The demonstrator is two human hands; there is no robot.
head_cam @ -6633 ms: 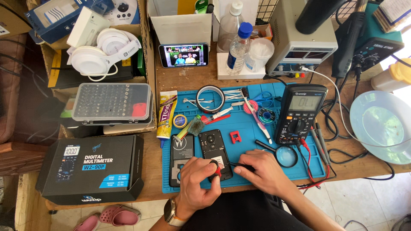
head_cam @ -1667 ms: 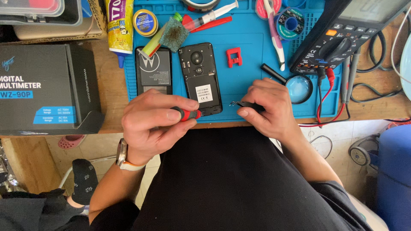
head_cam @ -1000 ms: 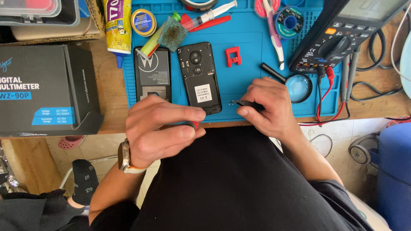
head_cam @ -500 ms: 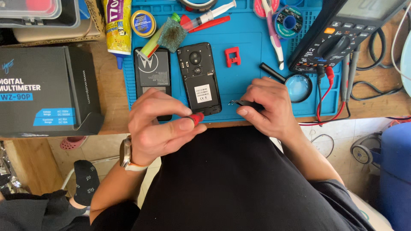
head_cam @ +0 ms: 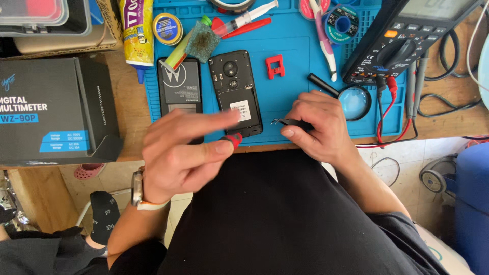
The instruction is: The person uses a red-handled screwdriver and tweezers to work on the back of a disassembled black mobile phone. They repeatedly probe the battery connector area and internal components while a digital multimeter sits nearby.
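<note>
An electronics repair bench: a wooden surface (head_cam: 448, 102) carries a blue silicone work mat (head_cam: 290, 35), a digital multimeter (head_cam: 402, 38), an opened phone (head_cam: 235, 91), a magnifying glass (head_cam: 351, 99), solder wick (head_cam: 340, 23) and a glue tube (head_cam: 136, 30).

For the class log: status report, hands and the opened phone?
Left hand pinching red-tipped tool. Right hand holding tweezers. Opened phone flat on blue mat, battery beside it.
</note>
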